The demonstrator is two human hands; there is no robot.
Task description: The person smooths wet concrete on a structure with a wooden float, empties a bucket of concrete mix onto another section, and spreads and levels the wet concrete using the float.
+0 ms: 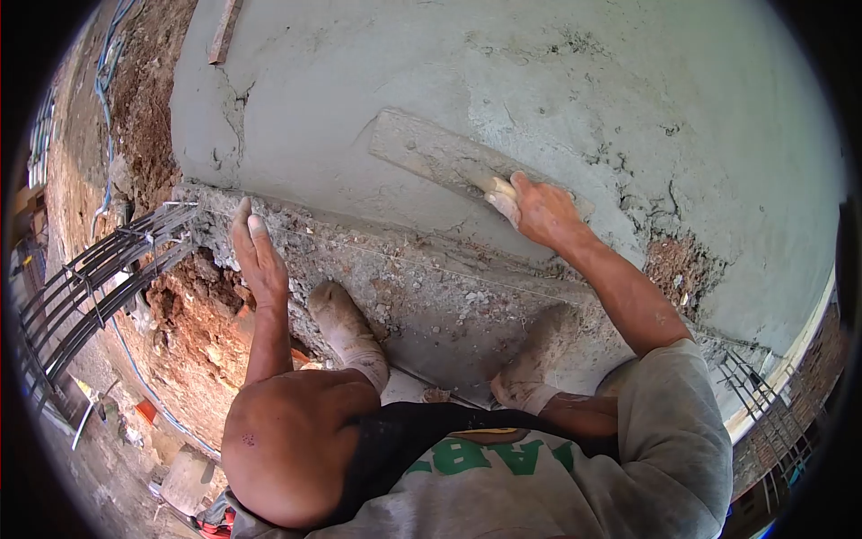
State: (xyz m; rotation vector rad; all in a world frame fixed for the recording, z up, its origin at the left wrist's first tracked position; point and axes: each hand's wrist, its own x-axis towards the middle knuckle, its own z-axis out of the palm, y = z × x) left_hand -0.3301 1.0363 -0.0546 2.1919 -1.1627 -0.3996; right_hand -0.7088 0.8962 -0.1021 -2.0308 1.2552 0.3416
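My right hand [543, 214] is wrapped around the pale handle of a long plastering float [417, 148]. The float's flat, cement-smeared blade lies against wet grey cement [359, 72], slanting from upper left to lower right. My left hand [260, 260] holds nothing; its fingers are stretched out, and one fingertip has a whitish covering. That hand is over the rough concrete ledge [404, 269] at its left end. A thin string runs along the ledge.
Bundled steel rebar [108, 278] sticks out at the left, with more rebar [763, 395] at the lower right. A wooden strip [224, 31] lies at the cement's upper left edge. Blue cable [108, 117] crosses the soil. My dusty feet [346, 328] stand by the ledge.
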